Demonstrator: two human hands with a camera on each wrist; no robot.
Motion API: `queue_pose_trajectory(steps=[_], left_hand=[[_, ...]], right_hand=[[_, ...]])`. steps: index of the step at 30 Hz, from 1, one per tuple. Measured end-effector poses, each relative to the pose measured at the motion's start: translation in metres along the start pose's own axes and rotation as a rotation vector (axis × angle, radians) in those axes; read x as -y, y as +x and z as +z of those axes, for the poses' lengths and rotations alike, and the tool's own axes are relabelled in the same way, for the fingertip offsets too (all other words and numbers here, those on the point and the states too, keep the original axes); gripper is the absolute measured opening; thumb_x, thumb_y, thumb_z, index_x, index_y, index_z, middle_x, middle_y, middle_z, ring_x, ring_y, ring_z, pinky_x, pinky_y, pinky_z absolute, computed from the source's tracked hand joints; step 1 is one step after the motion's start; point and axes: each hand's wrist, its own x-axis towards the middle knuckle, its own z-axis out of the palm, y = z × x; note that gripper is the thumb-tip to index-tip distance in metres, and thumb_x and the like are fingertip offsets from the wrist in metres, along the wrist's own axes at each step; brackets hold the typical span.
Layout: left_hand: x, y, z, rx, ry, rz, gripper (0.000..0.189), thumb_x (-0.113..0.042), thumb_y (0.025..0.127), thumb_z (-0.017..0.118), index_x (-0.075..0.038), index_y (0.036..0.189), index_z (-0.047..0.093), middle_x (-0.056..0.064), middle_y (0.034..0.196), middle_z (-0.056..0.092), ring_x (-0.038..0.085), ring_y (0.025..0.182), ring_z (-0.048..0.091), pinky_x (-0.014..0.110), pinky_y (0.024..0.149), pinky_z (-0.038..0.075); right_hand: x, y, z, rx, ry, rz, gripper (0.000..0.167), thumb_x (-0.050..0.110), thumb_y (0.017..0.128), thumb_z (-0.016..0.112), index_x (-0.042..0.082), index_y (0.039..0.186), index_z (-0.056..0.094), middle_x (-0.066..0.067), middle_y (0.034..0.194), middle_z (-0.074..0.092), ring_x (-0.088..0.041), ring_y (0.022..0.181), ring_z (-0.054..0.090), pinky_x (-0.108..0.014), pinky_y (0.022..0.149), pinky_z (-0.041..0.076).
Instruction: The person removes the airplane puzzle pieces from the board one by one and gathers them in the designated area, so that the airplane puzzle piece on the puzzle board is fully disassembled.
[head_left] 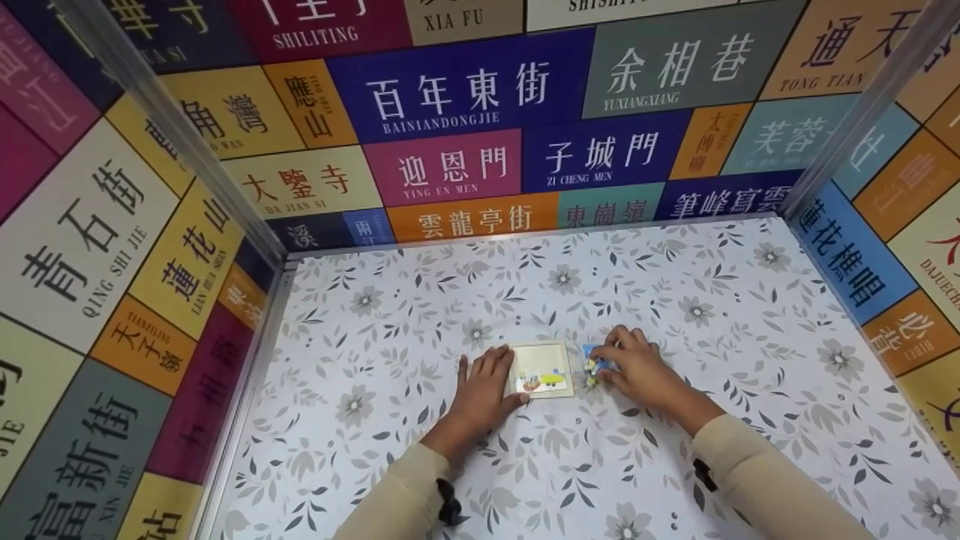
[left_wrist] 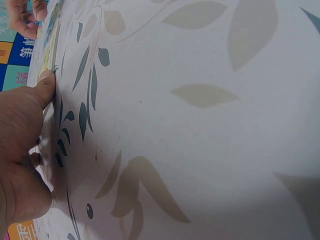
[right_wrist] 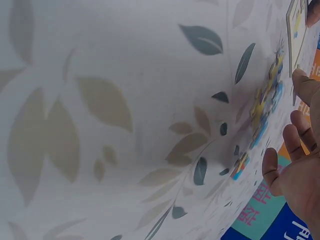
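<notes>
A small jigsaw board [head_left: 543, 358] with a pale raised rim lies flat, with a printed picture along its near side. My left hand [head_left: 484, 394] holds it at the left, fingers along the left side and thumb at the near edge; the left wrist view shows the thumb [left_wrist: 46, 86] against that edge. Just right of the board is a cluster of blue and yellow jigsaw pieces [right_wrist: 260, 112]. My right hand [head_left: 641, 367] is over them, thumb and forefinger pinching a small bluish piece [head_left: 602, 365] that the fingers partly hide.
The table [head_left: 360, 465] has a white covering with grey leaves and flowers. Printed panels with large characters [head_left: 461, 86] stand at the back and both sides, with a metal corner post [head_left: 202, 142] at the left.
</notes>
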Motion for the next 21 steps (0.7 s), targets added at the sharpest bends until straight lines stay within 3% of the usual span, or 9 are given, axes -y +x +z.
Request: queue_pose_trajectory(steps=[13, 21], left_hand=[[0.001, -0.006, 0.001, 0.005, -0.049, 0.023, 0.080, -0.048, 0.107, 0.068, -0.008, 0.171, 0.040, 0.012, 0.177, 0.038, 0.036, 0.167, 0.033, 0.075, 0.133, 0.017], [-0.001, -0.003, -0.002, -0.008, -0.036, 0.023, 0.080, -0.045, 0.106, 0.071, -0.008, 0.170, 0.040, 0.011, 0.177, 0.038, 0.036, 0.167, 0.034, 0.074, 0.134, 0.018]], right_hand=[[-0.027, -0.029, -0.013, -0.009, 0.009, 0.017, 0.023, 0.012, 0.102, 0.078, 0.012, 0.125, 0.078, -0.005, 0.114, 0.057, -0.021, 0.099, 0.043, -0.043, 0.081, 0.030], [-0.043, -0.036, -0.022, -0.025, -0.032, 0.037, 0.022, 0.014, 0.101, 0.080, 0.014, 0.123, 0.078, -0.006, 0.115, 0.060, -0.026, 0.102, 0.049, -0.046, 0.078, 0.037]])
